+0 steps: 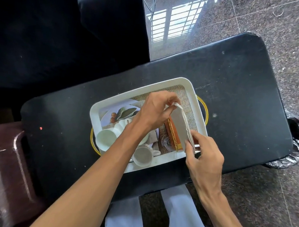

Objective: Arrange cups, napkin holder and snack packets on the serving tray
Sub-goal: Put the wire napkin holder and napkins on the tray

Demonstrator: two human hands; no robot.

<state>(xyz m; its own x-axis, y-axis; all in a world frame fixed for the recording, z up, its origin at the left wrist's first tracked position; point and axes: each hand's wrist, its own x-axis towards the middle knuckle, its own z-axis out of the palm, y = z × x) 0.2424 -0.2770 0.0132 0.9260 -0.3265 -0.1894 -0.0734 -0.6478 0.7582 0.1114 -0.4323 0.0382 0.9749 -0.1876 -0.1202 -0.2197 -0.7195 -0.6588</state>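
Observation:
A white serving tray with gold handles lies on a black table. Two white cups stand at its near left: one cup by the left edge, a second cup with a handle at the near rim. An orange and gold napkin holder stands on edge at the tray's right. A stack of white napkins sits upright in it. My left hand pinches the far end of the stack. My right hand pinches its near end. No snack packets are visible.
A dark sofa fills the far left. A brown plastic stool stands at the near left. A black plastic bag sits on the stone floor past the table's right end. My white trouser legs are under the near edge.

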